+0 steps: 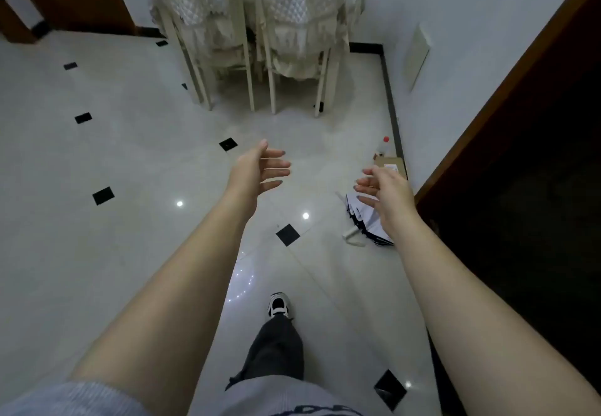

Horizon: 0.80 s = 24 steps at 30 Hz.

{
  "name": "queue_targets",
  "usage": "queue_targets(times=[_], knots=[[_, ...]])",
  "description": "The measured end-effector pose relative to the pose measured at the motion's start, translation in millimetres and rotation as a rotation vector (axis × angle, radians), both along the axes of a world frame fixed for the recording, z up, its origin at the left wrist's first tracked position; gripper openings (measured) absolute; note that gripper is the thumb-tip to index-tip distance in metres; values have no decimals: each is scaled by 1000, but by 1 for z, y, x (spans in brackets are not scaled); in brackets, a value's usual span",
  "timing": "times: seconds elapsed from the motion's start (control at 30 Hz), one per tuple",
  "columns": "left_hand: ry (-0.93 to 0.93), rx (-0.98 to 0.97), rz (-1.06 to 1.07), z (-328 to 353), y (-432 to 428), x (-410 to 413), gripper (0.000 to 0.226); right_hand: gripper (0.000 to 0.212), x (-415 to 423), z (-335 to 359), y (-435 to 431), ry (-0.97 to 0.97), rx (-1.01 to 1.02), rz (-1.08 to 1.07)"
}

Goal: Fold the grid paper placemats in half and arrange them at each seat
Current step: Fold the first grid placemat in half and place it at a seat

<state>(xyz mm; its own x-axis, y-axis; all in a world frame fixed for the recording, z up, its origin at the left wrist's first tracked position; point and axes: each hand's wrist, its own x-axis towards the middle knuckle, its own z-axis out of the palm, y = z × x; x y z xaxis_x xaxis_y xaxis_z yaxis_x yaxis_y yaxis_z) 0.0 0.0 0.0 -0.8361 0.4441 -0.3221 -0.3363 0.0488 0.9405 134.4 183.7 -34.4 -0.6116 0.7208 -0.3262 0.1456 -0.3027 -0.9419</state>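
Hands in the head view are both empty, held out above the floor (97,253). The left hand (260,168) has relaxed, spread fingers, and so does the right hand (387,191) at its 3 o'clock. Covered chairs (247,25) stand at 12 o'clock. I cannot tell where the placemats are.

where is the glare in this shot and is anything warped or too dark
head view: small lamp glints on the glossy floor; the wide-angle lens splays the chairs, which look soft, and slants the door frame; the doorway at right is near black
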Motion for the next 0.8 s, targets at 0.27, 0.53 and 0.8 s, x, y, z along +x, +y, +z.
queue_targets(times=[0.27,0.53,0.8], knots=[[-56,-23,-30,-10,48,-117,39,18,-119,3,56,-38,-1,-47],[-82,-50,-105,-16,109,-210,39,15,-203,-3,109,-45,-41,-134],[-95,-107,-141,-31,177,-285,40,13,-271,-24,173,-56,-105,-191]])
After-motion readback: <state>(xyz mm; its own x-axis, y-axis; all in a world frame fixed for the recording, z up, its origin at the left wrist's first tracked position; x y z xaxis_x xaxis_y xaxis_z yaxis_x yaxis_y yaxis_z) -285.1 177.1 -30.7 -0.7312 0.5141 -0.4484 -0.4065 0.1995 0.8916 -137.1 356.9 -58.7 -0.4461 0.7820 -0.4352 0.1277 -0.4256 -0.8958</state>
